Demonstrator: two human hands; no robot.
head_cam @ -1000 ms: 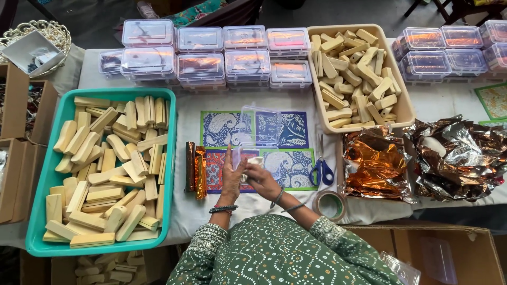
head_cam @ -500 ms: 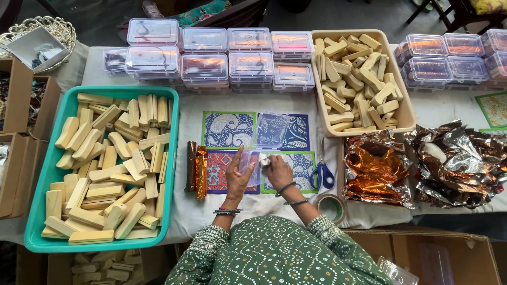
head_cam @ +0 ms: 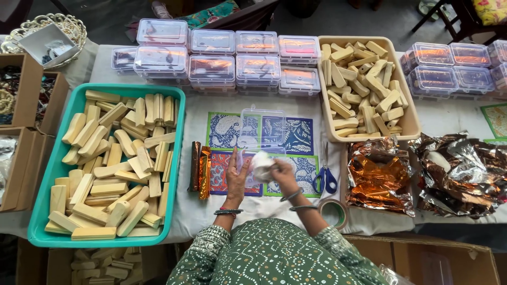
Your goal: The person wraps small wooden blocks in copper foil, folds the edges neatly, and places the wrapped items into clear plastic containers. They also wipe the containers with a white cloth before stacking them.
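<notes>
box: clear plastic box [head_cam: 262, 132], upright, long axis vertical, over printed cloth [head_cam: 298, 138]
left hand [head_cam: 237, 177]: fingers closed on box's lower-left edge
right hand [head_cam: 281, 173]: fingers curled around white wad [head_cam: 261, 164], touching box's bottom, nearer

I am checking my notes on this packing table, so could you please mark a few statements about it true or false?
1. The left hand holds a clear plastic box open above the patterned mat. True.
2. The right hand holds the scissors. False: it holds a white wad; the blue-handled scissors lie on the cloth.
3. The green tray holds pale wooden blocks. True.
4. The tape roll sits inside the beige tray. False: it lies at the table's near edge.
</notes>
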